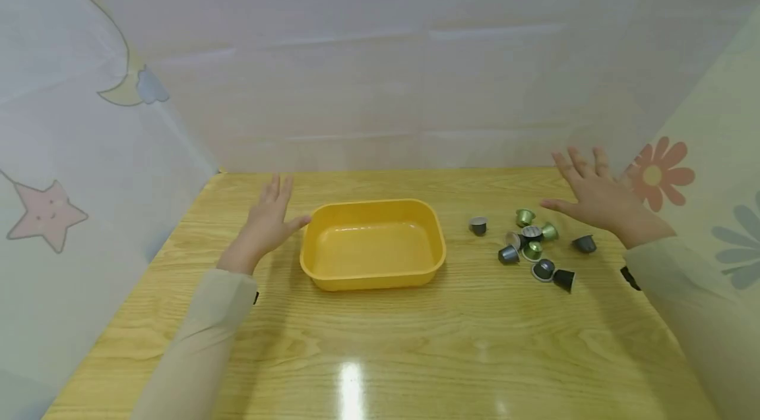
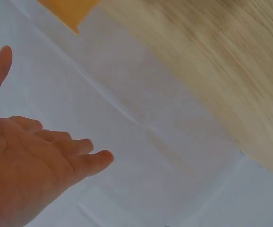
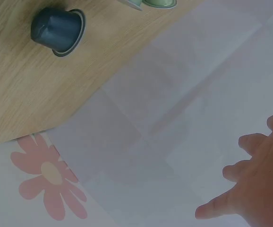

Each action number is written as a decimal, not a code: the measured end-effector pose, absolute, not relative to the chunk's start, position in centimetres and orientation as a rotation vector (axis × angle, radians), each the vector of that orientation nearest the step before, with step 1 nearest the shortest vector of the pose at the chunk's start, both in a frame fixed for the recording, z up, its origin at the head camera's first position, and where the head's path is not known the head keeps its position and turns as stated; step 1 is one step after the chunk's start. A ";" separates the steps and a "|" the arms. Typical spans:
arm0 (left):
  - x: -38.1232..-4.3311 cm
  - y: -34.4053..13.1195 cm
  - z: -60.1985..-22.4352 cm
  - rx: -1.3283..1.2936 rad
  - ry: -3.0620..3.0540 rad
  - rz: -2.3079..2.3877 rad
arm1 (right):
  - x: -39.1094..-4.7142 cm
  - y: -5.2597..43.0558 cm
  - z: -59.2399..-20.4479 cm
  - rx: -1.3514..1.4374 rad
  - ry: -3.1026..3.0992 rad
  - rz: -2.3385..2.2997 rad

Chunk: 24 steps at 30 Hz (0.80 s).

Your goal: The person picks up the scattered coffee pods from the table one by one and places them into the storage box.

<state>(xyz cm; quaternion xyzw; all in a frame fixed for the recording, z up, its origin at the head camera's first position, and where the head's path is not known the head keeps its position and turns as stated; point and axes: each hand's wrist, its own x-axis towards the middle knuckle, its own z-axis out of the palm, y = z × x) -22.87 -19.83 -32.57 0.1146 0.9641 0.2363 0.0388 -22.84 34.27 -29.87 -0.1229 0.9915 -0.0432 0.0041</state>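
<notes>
My left hand (image 1: pixel 261 222), fingers spread and holding nothing, hovers just left of a yellow plastic basin (image 1: pixel 373 248); its thumb overlaps the basin's edge in the head view. Over the right side of the table, my right hand (image 1: pixel 602 199) is likewise spread with nothing in it. Below and left of it lie several coffee capsules in a loose cluster, some green (image 1: pixel 525 217), others black or grey. A dark capsule (image 1: pixel 584 244) lies apart at the cluster's right, and it shows large in the right wrist view (image 3: pixel 56 29). Another dark capsule (image 1: pixel 477 225) stands nearer the basin.
The wooden table (image 1: pixel 380 347) spans the lower view. A pale cloth backdrop (image 1: pixel 380 97) rises behind it and on both sides, printed with a moon, a star (image 1: pixel 47 214) and flowers (image 1: pixel 653 174).
</notes>
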 end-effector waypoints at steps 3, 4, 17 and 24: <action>-22.3 -19.9 -33.0 0.324 2.910 0.814 | -22.5 34.6 -29.9 -0.371 3.107 -0.121; -22.1 -19.9 -33.2 0.310 2.890 0.847 | -22.4 34.7 -29.9 -0.372 3.110 -0.122; -18.7 -18.7 -35.2 0.037 2.587 1.279 | -21.1 36.4 -30.4 -0.354 3.127 -0.211; -18.0 -17.9 -36.5 0.030 2.378 1.653 | -19.9 39.3 -31.7 -0.376 3.164 -0.270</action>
